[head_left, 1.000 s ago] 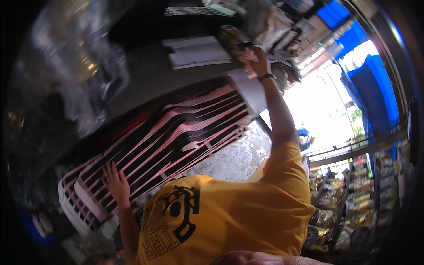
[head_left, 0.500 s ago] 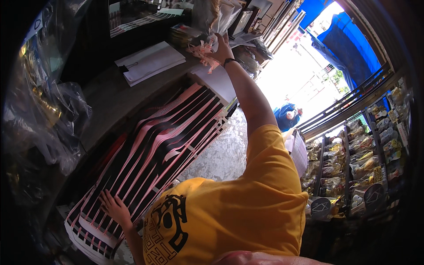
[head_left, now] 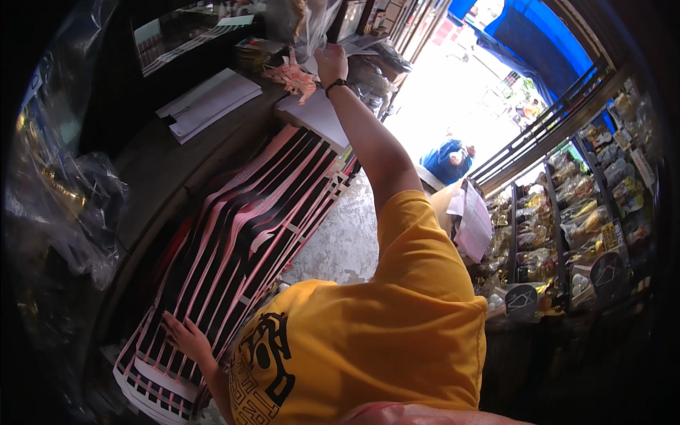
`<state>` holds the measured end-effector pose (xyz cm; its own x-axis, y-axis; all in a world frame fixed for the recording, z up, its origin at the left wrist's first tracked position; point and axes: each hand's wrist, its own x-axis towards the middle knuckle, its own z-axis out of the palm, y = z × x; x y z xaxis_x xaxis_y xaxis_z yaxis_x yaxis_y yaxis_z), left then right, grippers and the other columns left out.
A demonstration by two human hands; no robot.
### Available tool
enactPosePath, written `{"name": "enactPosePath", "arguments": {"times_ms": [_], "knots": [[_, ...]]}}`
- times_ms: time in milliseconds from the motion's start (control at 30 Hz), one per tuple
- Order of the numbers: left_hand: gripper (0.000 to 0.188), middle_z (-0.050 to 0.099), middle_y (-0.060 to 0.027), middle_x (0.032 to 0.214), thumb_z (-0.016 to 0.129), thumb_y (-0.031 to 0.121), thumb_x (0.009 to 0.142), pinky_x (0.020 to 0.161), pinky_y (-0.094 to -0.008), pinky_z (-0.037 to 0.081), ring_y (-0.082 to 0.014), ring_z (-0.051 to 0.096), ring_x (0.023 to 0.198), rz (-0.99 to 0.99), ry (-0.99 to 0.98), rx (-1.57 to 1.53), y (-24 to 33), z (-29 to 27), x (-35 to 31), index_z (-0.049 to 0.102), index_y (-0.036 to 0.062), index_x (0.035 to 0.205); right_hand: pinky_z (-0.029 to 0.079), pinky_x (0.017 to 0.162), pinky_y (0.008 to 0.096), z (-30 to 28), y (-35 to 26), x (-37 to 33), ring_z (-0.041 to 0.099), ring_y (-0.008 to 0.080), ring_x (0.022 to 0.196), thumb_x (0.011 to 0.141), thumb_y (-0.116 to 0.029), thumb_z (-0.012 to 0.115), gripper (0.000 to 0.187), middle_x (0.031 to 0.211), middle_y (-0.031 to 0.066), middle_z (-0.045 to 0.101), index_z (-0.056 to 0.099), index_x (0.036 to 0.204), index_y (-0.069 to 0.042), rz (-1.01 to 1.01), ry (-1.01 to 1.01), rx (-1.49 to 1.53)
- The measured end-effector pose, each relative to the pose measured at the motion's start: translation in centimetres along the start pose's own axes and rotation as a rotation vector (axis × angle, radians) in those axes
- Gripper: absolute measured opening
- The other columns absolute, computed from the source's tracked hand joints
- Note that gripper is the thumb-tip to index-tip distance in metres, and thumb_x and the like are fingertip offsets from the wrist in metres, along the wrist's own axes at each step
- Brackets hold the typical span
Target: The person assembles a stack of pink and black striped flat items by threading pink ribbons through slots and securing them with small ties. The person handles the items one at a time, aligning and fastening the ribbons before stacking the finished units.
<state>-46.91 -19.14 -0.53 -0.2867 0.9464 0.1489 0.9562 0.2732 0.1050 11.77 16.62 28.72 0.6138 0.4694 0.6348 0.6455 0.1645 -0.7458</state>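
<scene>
Slantwise, the striped sheeting (head_left: 230,244) lies at eight o'clock, pointing seven-to-one, left hand (head_left: 190,341) spread on it; right hand (head_left: 331,64) at twelve, grip unclear; worktop (head_left: 166,163) at ten, bright opening (head_left: 425,106) at one

Beneath the left hand (head_left: 190,338), long flat strips (head_left: 248,214) striped pink and black; left of the right hand (head_left: 331,64), a ragged salmon-pink bunch (head_left: 297,78); at that wrist, a black band (head_left: 336,86).
</scene>
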Motion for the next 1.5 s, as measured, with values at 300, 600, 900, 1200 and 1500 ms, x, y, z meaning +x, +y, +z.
{"name": "enactPosePath", "arguments": {"times_ms": [300,600,900,1200,1500], "knots": [[0.054,0.019,-0.0066,0.162,0.028,0.041,0.105,0.115,-0.0629,0.012,-0.0341,0.014,0.149,-0.024,-0.145,0.013,0.0,1.6,0.5,0.026,0.0198,0.155,0.048,0.078,0.0388,-7.5,-10.7,-14.8,0.06,0.0281,0.089,0.078,0.002,0.066,0.014,0.09,0.0101,0.062,0.061,0.09,-0.003,-0.544,-0.036,0.205],[0.065,0.016,-0.0108,0.163,0.033,0.049,0.102,0.109,-0.0721,0.007,-0.0433,0.006,0.148,-0.074,-0.187,-0.384,10.4,2.5,0.9,0.019,0.0168,0.156,0.047,0.087,0.0452,-6.7,-10.1,-40.0,0.058,0.0352,0.096,0.075,-0.002,0.062,0.016,0.093,0.0121,0.061,0.063,0.09,-0.007,-0.38,-0.897,0.304],[0.045,0.031,-0.024,0.153,0.041,0.029,0.103,0.117,-0.0388,0.023,-0.0342,0.03,0.143,-0.075,-0.142,-1.423,9.1,0.3,0.6,0.049,0.0034,0.139,0.035,0.11,0.0456,-6.1,-6.4,-53.4,0.05,0.0332,0.124,0.082,-0.004,0.057,0.027,0.124,0.0146,0.058,0.065,0.108,-0.008,-0.345,-1.217,0.121],[0.045,0.032,-0.0197,0.154,0.051,0.025,0.098,0.109,-0.0626,0.027,-0.0466,0.027,0.142,0.275,0.04,-0.29,4.3,-2.5,-4.4,0.046,0.0071,0.139,0.026,0.116,0.0533,-6.4,-8.4,-53.0,0.041,0.032,0.134,0.08,-0.01,0.061,0.038,0.133,0.0124,0.053,0.06,0.118,-0.011,-0.502,-1.077,0.178],[0.058,0.027,-0.0161,0.158,0.053,0.022,0.096,0.112,-0.0647,0.021,-0.0451,0.02,0.145,0.22,0.104,-0.281,0.4,-2.0,-4.7,0.033,0.009,0.149,0.017,0.119,0.0537,-6.0,-7.7,-57.2,0.027,0.0296,0.145,0.094,-0.033,0.056,0.054,0.153,0.011,0.034,0.042,0.144,-0.017,-0.634,-1.234,-0.135]]}}
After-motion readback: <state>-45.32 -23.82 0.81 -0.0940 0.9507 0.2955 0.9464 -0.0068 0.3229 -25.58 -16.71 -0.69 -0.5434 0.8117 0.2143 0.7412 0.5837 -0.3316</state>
